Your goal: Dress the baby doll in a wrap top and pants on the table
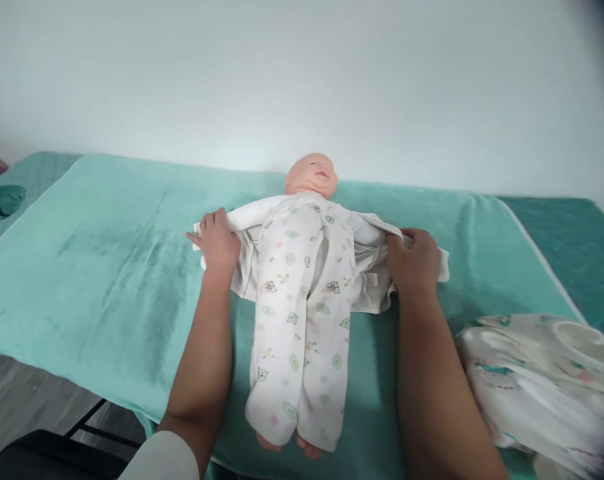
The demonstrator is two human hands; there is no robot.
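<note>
While left hand [219,241] and right hand [415,259] grip white cloth jacket [247,270], uneven pull could skew pink plastic doll [309,176]; slack may bunch.

- Peach-pink, round-headed doll [312,176]
- Long white cloth trousers [302,320]: scattered green, pink and yellowish motifs
- Spread off-white cloth jacket [377,293]
- Flat plush teal cover [107,267]: pale edge line
- Crumpled white fabric bundle [537,393]: teal-and-pink print

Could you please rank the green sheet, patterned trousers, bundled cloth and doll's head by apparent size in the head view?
1. Green sheet
2. Patterned trousers and bundled cloth: too close to rank; the cloth runs out of frame
3. Doll's head
</note>
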